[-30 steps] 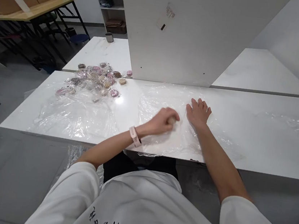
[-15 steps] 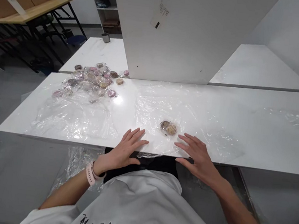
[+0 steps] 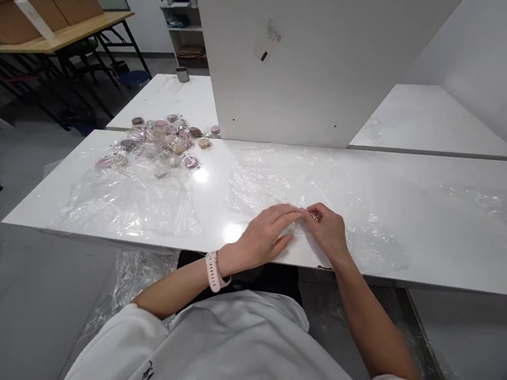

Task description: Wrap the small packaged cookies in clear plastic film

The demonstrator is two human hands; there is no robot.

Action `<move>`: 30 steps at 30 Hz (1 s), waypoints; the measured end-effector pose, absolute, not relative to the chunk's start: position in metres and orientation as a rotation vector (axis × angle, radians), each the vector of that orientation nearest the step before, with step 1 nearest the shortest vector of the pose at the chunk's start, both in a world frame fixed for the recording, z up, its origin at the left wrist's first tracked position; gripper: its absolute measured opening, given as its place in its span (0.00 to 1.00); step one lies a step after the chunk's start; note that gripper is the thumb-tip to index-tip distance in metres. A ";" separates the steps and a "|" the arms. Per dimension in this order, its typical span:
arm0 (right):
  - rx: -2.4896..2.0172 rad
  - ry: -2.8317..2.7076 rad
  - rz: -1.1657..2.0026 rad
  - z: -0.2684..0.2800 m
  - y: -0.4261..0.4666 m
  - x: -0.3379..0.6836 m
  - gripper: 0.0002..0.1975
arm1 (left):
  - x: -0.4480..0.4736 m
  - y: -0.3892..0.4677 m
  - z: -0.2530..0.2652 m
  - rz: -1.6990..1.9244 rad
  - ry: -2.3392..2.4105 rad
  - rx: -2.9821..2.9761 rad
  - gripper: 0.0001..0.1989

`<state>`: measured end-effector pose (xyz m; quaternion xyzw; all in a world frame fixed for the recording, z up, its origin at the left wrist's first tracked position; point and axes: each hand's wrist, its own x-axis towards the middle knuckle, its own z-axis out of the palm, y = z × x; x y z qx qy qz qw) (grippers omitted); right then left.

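Observation:
My left hand lies over the middle of the plastic film, fingers stretched out and thumb apart. Its fingertips meet those of my right hand, which is closed in a pinch. A small brown and shiny part of a plastic-wrapped round snack shows between the fingers of my right hand. The rest of it is hidden behind my hands, so I cannot tell whether one or two pieces are there.
A heap of wrapped round snacks, pink, tan and brown, lies at the table's left. More clear film spreads in front of it. A white upright panel stands behind the table. A grey cup stands farther back.
Both hands have moved together over the wrapped snacks, the left to the right and up, the right closing into a pinch. The snacks are now mostly covered. The view has tilted slightly.

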<state>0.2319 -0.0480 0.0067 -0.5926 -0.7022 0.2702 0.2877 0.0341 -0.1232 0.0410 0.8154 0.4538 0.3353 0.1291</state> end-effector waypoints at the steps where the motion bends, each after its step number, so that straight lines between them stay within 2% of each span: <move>1: -1.600 -1.907 0.651 0.007 -0.049 0.231 0.17 | 0.037 -0.119 0.031 0.797 1.286 2.429 0.25; 3: -1.622 -1.955 0.416 0.010 -0.053 0.230 0.17 | 0.037 -0.107 0.012 0.585 1.277 2.465 0.32; 4: -1.607 -1.983 0.274 0.011 -0.057 0.230 0.18 | 0.036 -0.099 0.005 0.558 1.281 2.457 0.32; 6: -1.486 -2.090 0.052 0.011 -0.063 0.231 0.19 | 0.031 -0.086 -0.002 0.610 1.269 2.415 0.27; 8: -1.283 -2.248 0.022 0.006 -0.066 0.234 0.19 | 0.026 -0.075 -0.001 0.708 1.259 2.342 0.21; 10: -1.117 -2.342 0.122 0.000 -0.064 0.237 0.20 | 0.022 -0.068 0.007 0.755 1.253 2.248 0.15; 13: -1.129 -2.308 0.338 -0.002 -0.054 0.246 0.18 | 0.013 -0.061 0.024 0.729 1.243 2.061 0.09; 18: -1.327 -2.272 0.960 0.019 -0.035 0.255 0.19 | 0.001 -0.051 0.037 0.575 1.386 1.818 0.16; 20: -1.441 -2.330 1.036 0.025 -0.030 0.251 0.17 | 0.002 -0.050 0.035 0.485 1.523 1.861 0.15; 21: -1.513 -2.356 0.941 0.028 -0.029 0.248 0.14 | 0.003 -0.052 0.033 0.465 1.596 1.910 0.16; 23: -1.572 -2.373 0.548 0.030 -0.033 0.242 0.11 | 0.005 -0.060 0.030 0.506 1.724 2.066 0.19; 26: -1.302 -2.382 0.092 0.028 -0.049 0.241 0.14 | 0.004 -0.082 0.026 0.612 1.634 2.382 0.19; 30: -0.893 -2.550 0.119 0.011 -0.068 0.251 0.19 | -0.010 -0.103 0.019 0.538 1.369 2.491 0.19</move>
